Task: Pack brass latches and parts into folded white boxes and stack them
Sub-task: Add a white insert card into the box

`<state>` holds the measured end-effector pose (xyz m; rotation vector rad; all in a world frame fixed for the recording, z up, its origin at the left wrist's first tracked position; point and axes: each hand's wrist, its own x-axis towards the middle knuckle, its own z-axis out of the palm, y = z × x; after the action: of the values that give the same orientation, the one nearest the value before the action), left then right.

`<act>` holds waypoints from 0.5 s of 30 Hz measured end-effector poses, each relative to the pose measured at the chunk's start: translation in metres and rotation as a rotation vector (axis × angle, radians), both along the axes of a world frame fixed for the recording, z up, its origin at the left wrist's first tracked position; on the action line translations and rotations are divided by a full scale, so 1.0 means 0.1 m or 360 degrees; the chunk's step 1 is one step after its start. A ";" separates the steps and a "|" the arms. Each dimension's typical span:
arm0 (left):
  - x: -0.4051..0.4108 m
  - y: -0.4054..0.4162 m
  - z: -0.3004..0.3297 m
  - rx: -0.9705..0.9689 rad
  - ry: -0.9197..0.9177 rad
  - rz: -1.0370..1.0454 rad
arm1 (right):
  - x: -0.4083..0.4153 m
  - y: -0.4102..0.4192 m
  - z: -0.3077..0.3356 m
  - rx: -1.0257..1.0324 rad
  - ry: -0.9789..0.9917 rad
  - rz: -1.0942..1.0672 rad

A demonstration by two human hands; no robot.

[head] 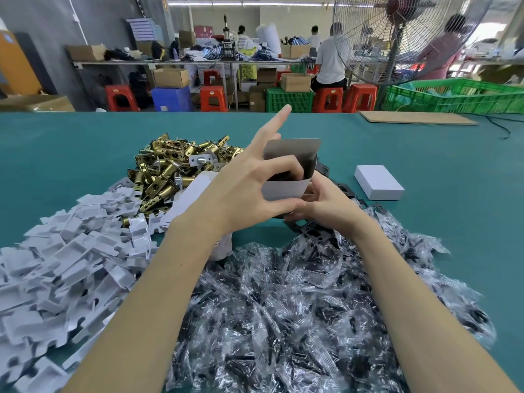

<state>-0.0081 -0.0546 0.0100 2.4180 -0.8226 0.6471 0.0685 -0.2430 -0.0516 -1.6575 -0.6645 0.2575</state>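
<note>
An open white box (286, 177) is held above the middle of the desk (71, 143), lid flap up, dark parts inside. The left hand (249, 188) has its grip around the box, middle fingers curled into the opening, index finger straight. The right hand (326, 202) pinches the box's lower right corner. A closed white box (378, 182) lies right, with open cloth around it. Brass latches (173, 168) are piled far left, white inserts (71, 265) near left, and bagged black parts (297, 307) near.
</note>
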 end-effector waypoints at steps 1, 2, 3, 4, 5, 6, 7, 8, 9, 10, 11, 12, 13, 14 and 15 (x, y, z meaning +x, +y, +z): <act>0.01 0.01 0.00 0.0010 -0.0008 0.0000 | 0.00 0.00 0.00 -0.0013 -0.0006 -0.0003; 0.01 0.02 0.01 0.0033 -0.0012 0.0006 | 0.00 -0.01 0.00 -0.0031 -0.0016 -0.0010; 0.01 0.04 0.01 0.0073 -0.0009 0.0020 | 0.00 -0.01 0.00 -0.0051 -0.0028 -0.0015; 0.02 0.07 0.00 0.0118 -0.0003 0.0042 | 0.01 -0.01 -0.01 -0.0069 -0.0034 -0.0016; 0.03 0.09 0.00 0.0151 0.0003 0.0067 | 0.00 -0.01 -0.01 -0.0082 -0.0031 -0.0014; 0.04 0.11 -0.01 0.0163 0.0009 0.0088 | 0.00 -0.01 -0.01 -0.0090 -0.0021 -0.0015; 0.04 0.13 -0.01 0.0157 0.0018 0.0100 | 0.00 -0.01 0.00 -0.0094 -0.0008 -0.0019; 0.04 0.13 -0.01 0.0143 0.0022 0.0105 | -0.01 0.00 0.00 -0.0092 0.0005 -0.0023; 0.05 0.14 -0.01 0.0126 0.0013 0.0112 | -0.01 0.00 0.01 -0.0085 0.0018 -0.0025; 0.05 0.15 -0.01 0.0115 -0.0011 0.0126 | -0.02 0.00 0.01 -0.0074 0.0031 -0.0024; 0.05 0.16 -0.01 0.0109 -0.0038 0.0142 | -0.02 0.00 0.01 -0.0064 0.0044 -0.0023; 0.05 0.17 0.00 0.0109 -0.0061 0.0155 | -0.02 -0.01 0.01 -0.0061 0.0052 -0.0023; 0.05 0.17 0.00 0.0108 -0.0073 0.0167 | -0.02 -0.01 0.00 -0.0067 0.0056 -0.0024; 0.05 0.18 0.00 0.0109 -0.0076 0.0183 | -0.02 -0.01 0.00 -0.0076 0.0060 -0.0023; 0.05 0.18 -0.01 0.0115 -0.0074 0.0209 | -0.02 -0.01 0.00 -0.0079 0.0071 -0.0017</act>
<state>-0.0035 -0.0362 0.0092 2.5473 -0.7216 0.7377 0.0666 -0.2443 -0.0515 -1.6979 -0.6198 0.3043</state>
